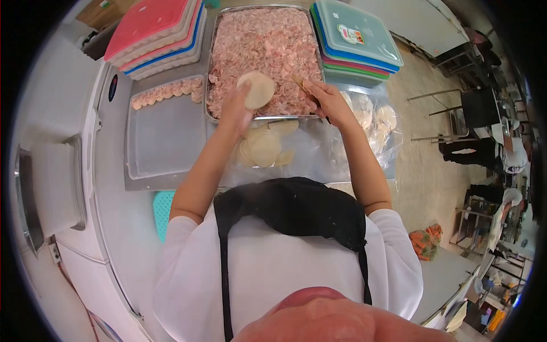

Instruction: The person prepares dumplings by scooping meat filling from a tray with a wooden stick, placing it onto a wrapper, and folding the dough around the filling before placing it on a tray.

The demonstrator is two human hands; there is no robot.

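My left hand (235,109) is closed on a round, pale dumpling wrapper (259,91), held over the near edge of a metal tray (264,117) of pink minced meat filling (262,40). My right hand (333,104) grips a thin, brownish filling spatula (305,86), its tip at the meat's surface on the right side. Below the tray, a loose stack of wrappers (261,147) lies on clear plastic. At left, a shallow translucent tray (168,137) holds a row of filled dumplings (168,93) along its far edge.
Lidded containers (154,31) with a red top are stacked at the back left, and a green-lidded stack (359,34) stands at the back right. More wrappers in a plastic bag (370,122) lie right of my right forearm. Other people (513,154) are at the far right.
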